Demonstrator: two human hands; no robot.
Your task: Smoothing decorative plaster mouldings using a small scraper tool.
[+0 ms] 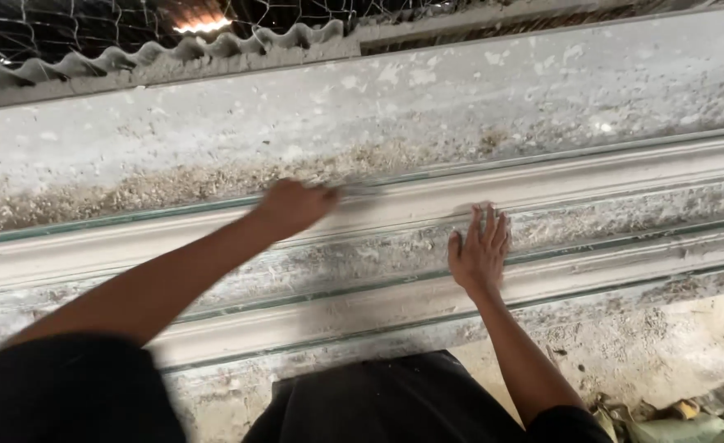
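Right hand (478, 253) flat on moulding (592, 176), fingers (490, 223) spread.

The person wears a black short-sleeved top; both forearms are bare below the sleeves. The left hand (290, 207) and right hand (479, 253) carry no gloves, rings or watch. Dark clothing covers the lap.

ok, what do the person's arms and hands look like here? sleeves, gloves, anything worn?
Both forearms are bare, with no gloves, watch or rings to be seen. The left hand and right hand are uncovered. Black short sleeves cover the upper arms; the dark clothing below is black too.
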